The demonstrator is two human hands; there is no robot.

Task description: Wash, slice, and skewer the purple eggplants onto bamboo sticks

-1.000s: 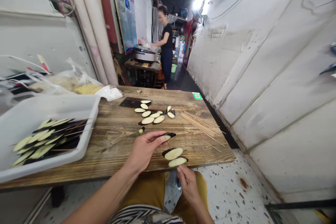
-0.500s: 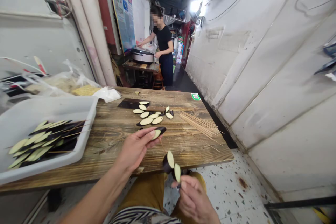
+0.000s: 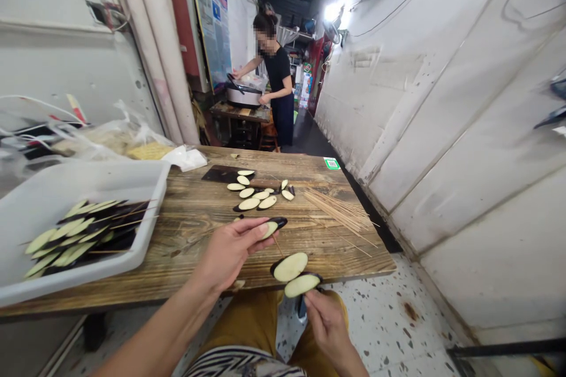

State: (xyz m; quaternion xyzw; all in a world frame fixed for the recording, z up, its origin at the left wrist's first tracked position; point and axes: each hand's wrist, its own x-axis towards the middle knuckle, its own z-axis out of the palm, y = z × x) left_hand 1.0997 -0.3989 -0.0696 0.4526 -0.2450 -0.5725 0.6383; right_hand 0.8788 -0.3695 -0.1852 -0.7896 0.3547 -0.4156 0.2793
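Left hand [image 3: 230, 262] closes around a purple-skinned eggplant slice [image 3: 269, 228]; right hand [image 3: 329, 324] pinches a thin bamboo skewer [image 3: 277, 245] bearing two more slices [image 3: 290, 267] over the plank worktop [image 3: 198, 259]. Loaded skewers [image 3: 84, 235] lie in a white plastic tray [image 3: 152, 200]; loose cream-fleshed slices [image 3: 250, 203] and a pale bundle of bare skewers [image 3: 340, 212] remain

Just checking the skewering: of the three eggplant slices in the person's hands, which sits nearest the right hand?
The lowest eggplant slice, right at the right hand. The middle slice lies just beyond it, and the top slice is under the thumb of the left hand.
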